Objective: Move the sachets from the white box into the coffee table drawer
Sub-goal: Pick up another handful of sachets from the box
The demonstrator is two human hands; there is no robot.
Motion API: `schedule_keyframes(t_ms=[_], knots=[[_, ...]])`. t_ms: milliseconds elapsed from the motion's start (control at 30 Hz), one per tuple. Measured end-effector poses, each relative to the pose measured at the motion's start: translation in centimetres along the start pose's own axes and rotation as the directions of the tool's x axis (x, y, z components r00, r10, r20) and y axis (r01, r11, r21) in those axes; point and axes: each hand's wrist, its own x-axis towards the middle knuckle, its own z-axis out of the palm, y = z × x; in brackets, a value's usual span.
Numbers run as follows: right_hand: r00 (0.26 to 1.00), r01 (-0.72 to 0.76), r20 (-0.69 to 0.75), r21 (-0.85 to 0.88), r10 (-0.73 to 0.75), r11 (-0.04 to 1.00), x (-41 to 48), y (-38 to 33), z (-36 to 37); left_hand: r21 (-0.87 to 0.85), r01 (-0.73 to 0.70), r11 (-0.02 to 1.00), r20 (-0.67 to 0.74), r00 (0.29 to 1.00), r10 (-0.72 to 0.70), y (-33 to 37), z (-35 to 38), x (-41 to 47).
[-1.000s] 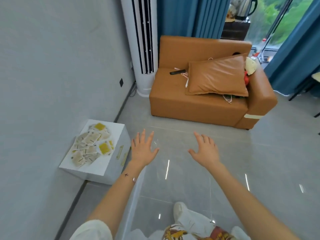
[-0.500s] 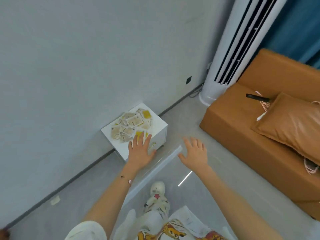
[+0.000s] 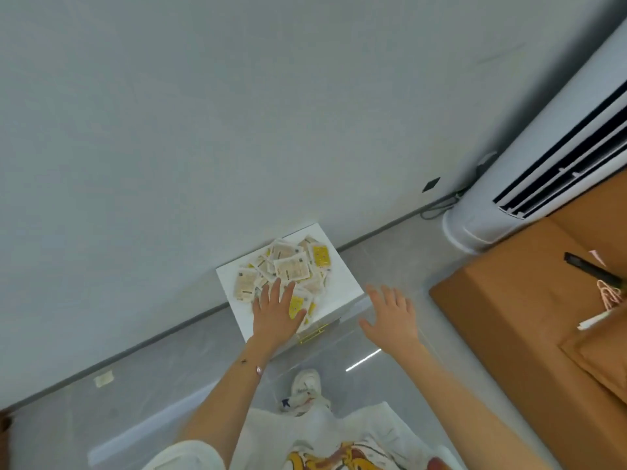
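A white box (image 3: pixel 342 283) stands on the floor against the grey wall. A heap of beige and yellow sachets (image 3: pixel 288 266) lies on its top. My left hand (image 3: pixel 276 312) is spread flat, fingers apart, over the near side of the heap and covers some sachets; whether it touches them I cannot tell. To the right of the box, my right hand (image 3: pixel 390 315) hovers open above the floor and holds nothing. No coffee table or drawer is in view.
A tall white air conditioner (image 3: pixel 529 171) stands in the corner at right. A brown sofa (image 3: pixel 509 320) fills the right side, with a black remote (image 3: pixel 590 269) on it. My shoe (image 3: pixel 305 388) is on the glossy floor below the box.
The view has swung left and down toward the box. My left hand has moved forward over the sachets; my right hand stays open beside the box.
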Motion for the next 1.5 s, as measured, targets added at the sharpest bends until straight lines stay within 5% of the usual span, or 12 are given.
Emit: schedule_keyframes(t_ms=[333,600,867,1067,1267,1500], knots=[[0.969,0.111,0.218,0.032,-0.116,0.993,18.4,-3.7,3.8,-0.099,0.302,0.948,0.035,0.953,-0.3,-7.6,1.5,11.0],[0.915,0.015,0.399,0.112,-0.058,0.994,31.5,-6.2,13.2,-0.303,0.569,0.765,0.122,0.819,-0.561,-11.7,12.0,16.7],[0.895,-0.184,0.445,0.336,0.016,0.924,37.9,-9.3,21.6,-0.491,0.636,0.596,0.115,0.725,-0.679,-14.6,18.7,21.2],[0.971,-0.153,0.236,0.456,0.047,0.877,37.9,-10.4,24.7,-0.656,0.616,0.436,0.081,0.632,-0.771,-15.1,20.3,23.1],[0.973,-0.173,0.229,0.807,-0.028,0.564,37.9,-8.8,22.8,-0.655,0.622,0.429,-0.007,0.563,-0.826,-16.9,21.3,24.1],[0.966,-0.229,0.257,0.851,0.005,0.473,38.8,-5.8,21.4,-0.666,0.642,0.381,-0.012,0.501,-0.866,-18.8,20.2,25.8]])
